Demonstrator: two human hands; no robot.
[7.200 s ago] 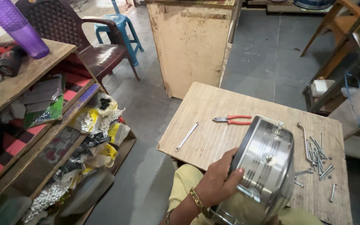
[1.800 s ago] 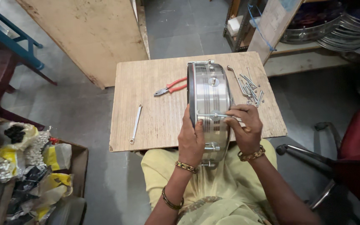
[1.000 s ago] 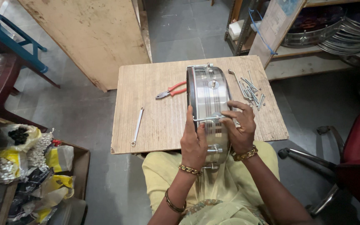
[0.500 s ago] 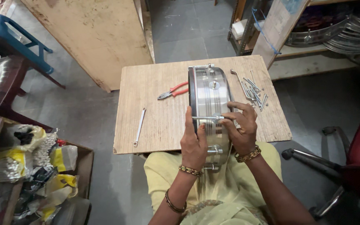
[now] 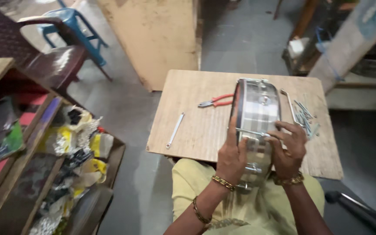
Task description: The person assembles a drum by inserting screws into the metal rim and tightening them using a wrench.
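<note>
View shifted; pliers [image 5: 216, 102], spanner [image 5: 175, 130] lie beside the drum [image 5: 256, 116].

hands raised together, left [image 5: 232, 157] flat, right [image 5: 289, 148] curled

Red-handled pliers [image 5: 216, 101] and a spanner [image 5: 175, 130] lie apart on the wooden tabletop [image 5: 196, 126], with loose rods [image 5: 305, 118] near its right edge. A brown chair [image 5: 44, 56], blue stool [image 5: 77, 26] and cluttered shelves [image 5: 44, 165] stand left.
</note>
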